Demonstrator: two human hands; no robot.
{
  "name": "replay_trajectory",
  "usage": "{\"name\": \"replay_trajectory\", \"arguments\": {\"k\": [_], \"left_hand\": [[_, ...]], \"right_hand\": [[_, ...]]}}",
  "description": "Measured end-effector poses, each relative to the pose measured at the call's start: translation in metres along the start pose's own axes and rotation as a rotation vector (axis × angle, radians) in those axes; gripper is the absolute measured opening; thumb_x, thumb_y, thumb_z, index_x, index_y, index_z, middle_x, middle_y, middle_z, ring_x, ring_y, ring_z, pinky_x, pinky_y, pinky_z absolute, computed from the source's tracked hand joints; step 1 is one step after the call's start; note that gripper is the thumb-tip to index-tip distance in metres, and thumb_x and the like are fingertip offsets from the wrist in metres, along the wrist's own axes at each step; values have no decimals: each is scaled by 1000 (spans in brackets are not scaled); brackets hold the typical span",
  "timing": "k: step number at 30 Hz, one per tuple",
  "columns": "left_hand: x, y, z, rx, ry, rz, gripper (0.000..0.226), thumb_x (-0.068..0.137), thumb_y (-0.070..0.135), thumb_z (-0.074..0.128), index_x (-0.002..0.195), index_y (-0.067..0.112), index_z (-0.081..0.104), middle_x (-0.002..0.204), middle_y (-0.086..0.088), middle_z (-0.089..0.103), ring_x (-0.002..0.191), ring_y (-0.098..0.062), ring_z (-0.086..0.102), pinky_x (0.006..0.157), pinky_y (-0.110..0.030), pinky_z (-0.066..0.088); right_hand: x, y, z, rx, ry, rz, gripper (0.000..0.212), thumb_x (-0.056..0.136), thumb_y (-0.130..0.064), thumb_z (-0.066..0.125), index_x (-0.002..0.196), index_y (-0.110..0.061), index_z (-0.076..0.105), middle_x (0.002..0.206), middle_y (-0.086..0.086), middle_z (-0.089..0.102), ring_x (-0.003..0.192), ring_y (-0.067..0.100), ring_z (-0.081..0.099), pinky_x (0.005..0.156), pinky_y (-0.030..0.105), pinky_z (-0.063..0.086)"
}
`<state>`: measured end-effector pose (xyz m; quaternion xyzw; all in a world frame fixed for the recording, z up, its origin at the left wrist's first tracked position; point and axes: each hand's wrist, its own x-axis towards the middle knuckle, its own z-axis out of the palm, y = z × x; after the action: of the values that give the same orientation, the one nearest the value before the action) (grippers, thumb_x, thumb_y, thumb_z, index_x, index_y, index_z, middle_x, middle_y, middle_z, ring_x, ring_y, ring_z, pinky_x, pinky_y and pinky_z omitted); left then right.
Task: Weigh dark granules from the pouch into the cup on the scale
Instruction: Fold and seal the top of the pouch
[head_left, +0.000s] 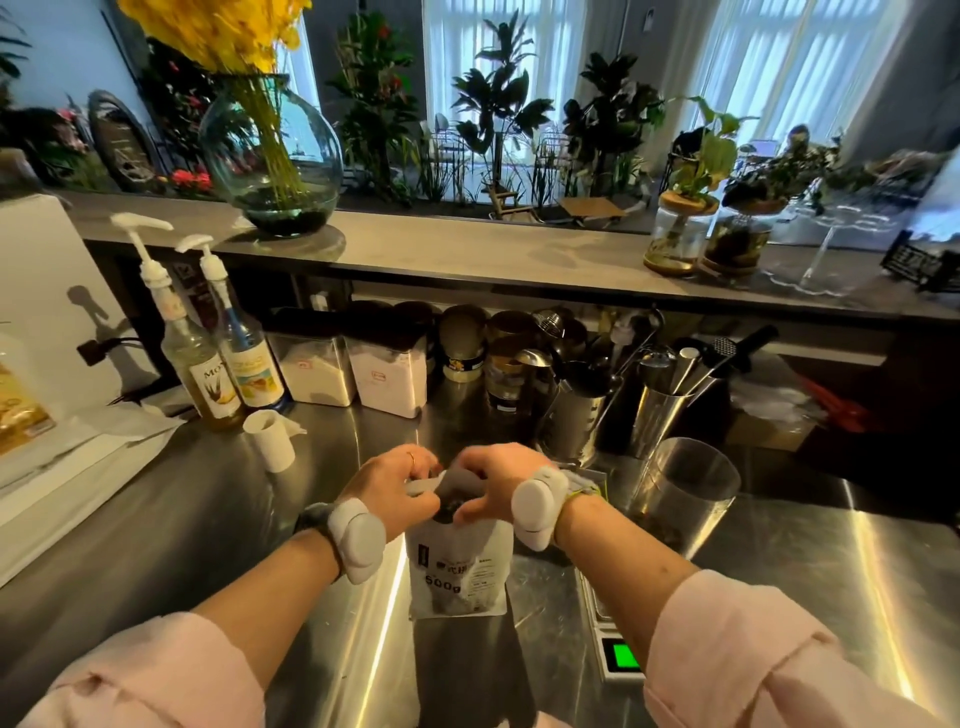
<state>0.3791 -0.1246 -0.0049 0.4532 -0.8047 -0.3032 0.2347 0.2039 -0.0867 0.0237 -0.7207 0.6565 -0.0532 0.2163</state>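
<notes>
- Pouch (460, 566): white, printed "600g", standing upright on the steel counter (208, 519) directly in front of the person, just left of the scale. Its top is pulled open between both hands, and dark granules (451, 505) show inside the mouth.
- Left hand (395, 491): fingers pinched on the left edge of the pouch mouth. A ring sits on 1 finger and a white band is strapped to the wrist.
- Right hand (493, 480): fingers pinched on the right edge of the pouch mouth. A white band is strapped to this wrist too.
- Scale (615, 649): lies to the right of the pouch, partly hidden under the right forearm. Its display glows green; no reading is legible.
- Cup (680, 499): clear plastic, upright, behind the right wrist; its base is blocked from view.
- Small white cup (270, 439): stands left of the hands, near 2 pump bottles (218, 364).
</notes>
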Motion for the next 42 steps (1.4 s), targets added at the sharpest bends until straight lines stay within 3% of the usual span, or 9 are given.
{"name": "replay_trajectory", "arguments": {"k": [2, 5, 10, 15, 20, 26, 30, 36, 42], "left_hand": [[-1, -2, -5, 22, -27, -52, 20, 76, 20, 65, 65, 25, 48, 72, 0, 57, 67, -17, 57, 59, -31, 51], [-1, -5, -6, -10, -26, -86, 20, 79, 23, 67, 82, 26, 47, 73, -1, 59, 67, -14, 58, 57, -21, 44], [-1, -3, -5, -116, -209, -126, 57, 70, 14, 77, 117, 26, 48, 97, 1, 65, 91, -15, 64, 83, -32, 55], [-4, -4, 1, 163, -210, -93, 14, 75, 22, 73, 84, 19, 64, 83, -1, 68, 81, -14, 64, 67, -17, 48], [-3, -4, 1, 205, -184, -105, 15, 79, 27, 68, 80, 12, 62, 79, -9, 67, 73, -19, 63, 63, -19, 46], [-5, 0, -1, 235, -150, -77, 25, 82, 22, 63, 64, 33, 50, 67, 12, 55, 66, -8, 57, 56, -12, 38], [-4, 2, -4, 204, -150, -113, 27, 82, 22, 63, 62, 32, 48, 66, 7, 56, 65, -11, 56, 57, -18, 41], [1, 0, -7, 213, -181, -193, 10, 77, 20, 67, 84, 14, 62, 85, -6, 68, 81, -20, 65, 79, -35, 56], [4, -2, -9, 260, -204, -218, 11, 76, 20, 68, 84, 14, 62, 86, -7, 68, 82, -20, 64, 80, -36, 56]], "right_hand": [[1, 5, -7, -90, 13, 38, 29, 80, -41, 68, 102, -23, 66, 96, 2, 68, 90, 23, 64, 77, 37, 55], [-2, 4, -11, -146, 46, 59, 20, 84, -40, 61, 95, -24, 68, 93, 1, 68, 88, 23, 64, 77, 38, 56], [-7, 3, -6, -176, 70, 51, 12, 89, -29, 59, 98, -22, 62, 94, 2, 66, 90, 22, 63, 78, 37, 55], [-5, 5, -9, -159, 36, 68, 18, 88, -38, 59, 99, -25, 63, 97, 2, 67, 91, 23, 63, 80, 41, 55], [-1, -5, -7, -209, -78, -44, 68, 73, -53, 70, 132, -33, 42, 122, 2, 61, 119, 25, 50, 103, 50, 34], [2, -16, -7, -444, -50, -116, 28, 83, -38, 63, 108, -27, 63, 112, 0, 62, 118, 26, 45, 103, 50, 26], [5, -19, -6, -422, -39, -125, 32, 83, -43, 62, 111, -29, 62, 118, 0, 59, 120, 26, 43, 103, 54, 26], [14, -29, 3, -246, -3, -19, 21, 83, -45, 61, 95, -29, 66, 97, 0, 68, 103, 24, 57, 99, 48, 28], [16, -34, 3, -205, -20, 38, 18, 82, -39, 63, 94, -26, 67, 99, 2, 69, 105, 25, 57, 102, 50, 26]]}}
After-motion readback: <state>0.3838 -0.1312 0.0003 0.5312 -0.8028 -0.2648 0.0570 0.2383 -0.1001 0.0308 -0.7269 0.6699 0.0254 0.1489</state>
